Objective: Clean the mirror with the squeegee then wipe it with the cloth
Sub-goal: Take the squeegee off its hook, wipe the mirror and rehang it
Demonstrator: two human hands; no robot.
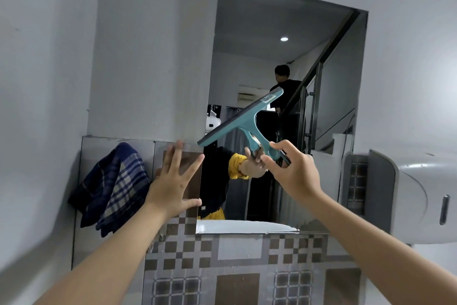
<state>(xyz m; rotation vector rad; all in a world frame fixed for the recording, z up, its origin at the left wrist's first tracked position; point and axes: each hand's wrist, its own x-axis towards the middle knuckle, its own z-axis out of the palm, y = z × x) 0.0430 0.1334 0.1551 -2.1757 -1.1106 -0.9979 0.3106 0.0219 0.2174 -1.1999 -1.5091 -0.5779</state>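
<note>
Squeegee [243, 120] work is the step in hand, judging by the tool raised in front of the mirror [284, 57] at the centre of the frame. The right hand [294, 168] pinches the teal handle just below the T-shaped head, thumb and forefinger clamped on it and the other fingers curled under. The blade runs tilted, its low end at centre left and its high end toward upper right, and whether the rubber edge touches the glass cannot be told from here.

The left hand [173, 181] lies flat with fingers spread on the tiled wall [235, 255] at the mirror's left edge, holding nothing, its thumb near the lower corner of the glass.

To do this pass well, I would level the blade so its whole rubber edge meets the glass, begin at the top of the mirror in the upper centre of the frame, and draw downward in one even stroke with steady pressure. Neighbouring strokes should overlap a little so no streak is left between them. A pinch grip this light may let the head wobble; a fuller hold on the handle would probably help.

The cloth [111, 188], a dark blue checked one, hangs at the left of the frame, beside the left hand, ready for the wiping afterwards.
</note>
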